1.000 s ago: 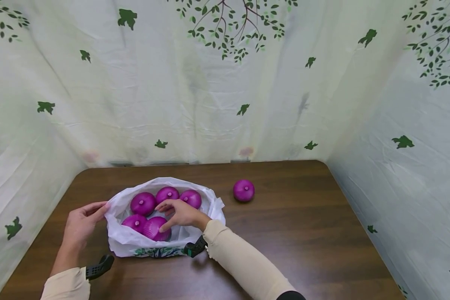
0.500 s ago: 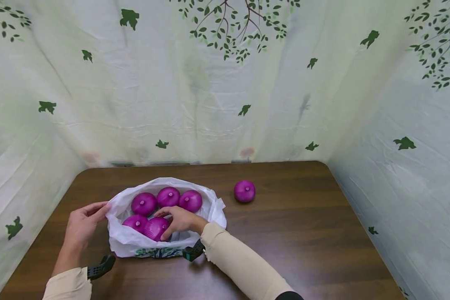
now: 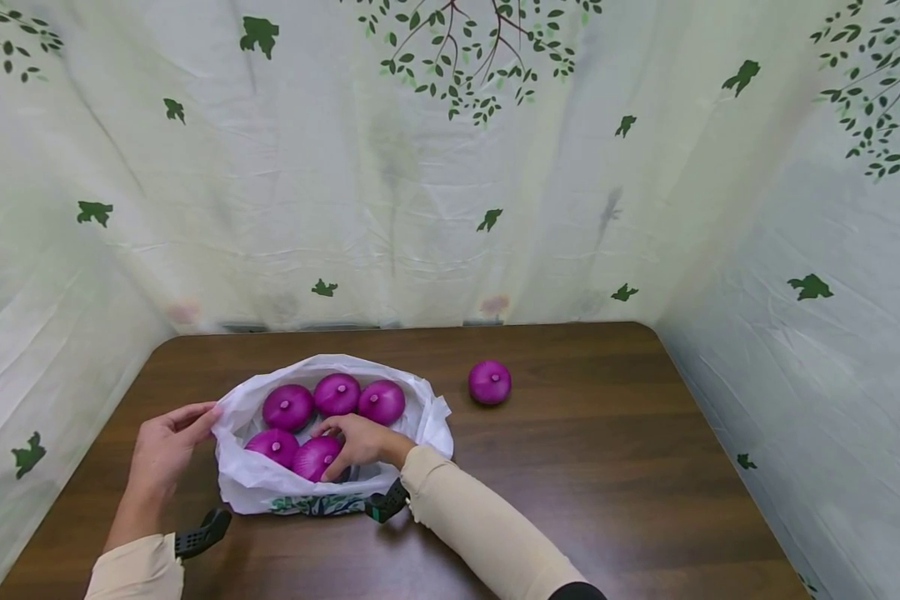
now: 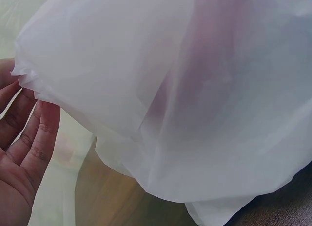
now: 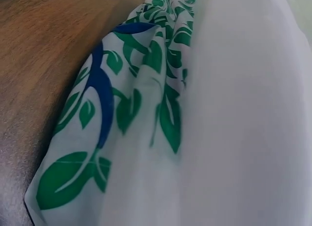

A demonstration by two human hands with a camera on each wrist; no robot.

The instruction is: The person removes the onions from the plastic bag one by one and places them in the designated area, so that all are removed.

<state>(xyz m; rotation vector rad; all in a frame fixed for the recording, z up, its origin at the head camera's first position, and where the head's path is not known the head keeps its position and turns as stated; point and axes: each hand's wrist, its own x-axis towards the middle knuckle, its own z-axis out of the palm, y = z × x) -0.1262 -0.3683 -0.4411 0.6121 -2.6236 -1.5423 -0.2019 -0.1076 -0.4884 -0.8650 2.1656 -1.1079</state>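
A white plastic bag (image 3: 236, 492) stands with its mouth wide on the table, several purple onions inside it. My left hand (image 3: 161, 446) pinches the bag's left rim; in the left wrist view the fingers (image 4: 41, 138) hold a gathered bit of the plastic. Reaching into the bag, my right hand (image 3: 367, 442) grips the front onion (image 3: 315, 457), thumb on its near side and fingers on its far side. Its neighbours are an onion at the left (image 3: 272, 447) and three behind, one being the back right onion (image 3: 382, 402). The bag's wall hides the right hand in the right wrist view.
One more onion (image 3: 490, 382) lies on the brown wooden table (image 3: 607, 467), to the right of the bag. Pale curtains (image 3: 420, 208) printed with leaves and branches hang behind the table and along its sides. Green leaf print (image 5: 127, 109) covers the bag's lower front.
My right hand has dipped slightly and closed round the front onion, which has shifted a little to the right. The left hand has kept its hold on the rim.
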